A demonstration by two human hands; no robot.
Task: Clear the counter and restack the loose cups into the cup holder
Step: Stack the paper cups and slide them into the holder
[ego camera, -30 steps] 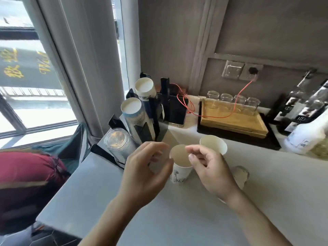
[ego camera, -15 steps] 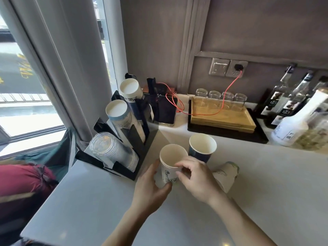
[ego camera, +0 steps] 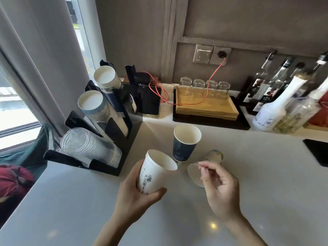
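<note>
My left hand (ego camera: 136, 192) grips a white paper cup (ego camera: 156, 173) with a line drawing, lifted and tilted toward the right. A dark blue paper cup (ego camera: 184, 144) stands upright on the counter just behind it. A third paper cup (ego camera: 207, 160) lies on its side to the right; my right hand (ego camera: 218, 185) hovers at its rim with fingers loosely curled, holding nothing. The black cup holder (ego camera: 122, 139) at the left carries two slanted stacks of paper cups (ego camera: 99, 107) and a stack of clear plastic cups (ego camera: 88, 146).
A wooden tray (ego camera: 207, 107) with several glass jars sits at the back, with a red cable (ego camera: 211, 80) running to a wall socket. Syrup bottles (ego camera: 271, 107) crowd the back right. A black mat (ego camera: 317, 151) lies at the right edge. The counter's left edge drops off by the window.
My left hand has closed on the white cup and lifted it, tilting it. My right hand let go of that cup and moved right to the cup lying on its side.
</note>
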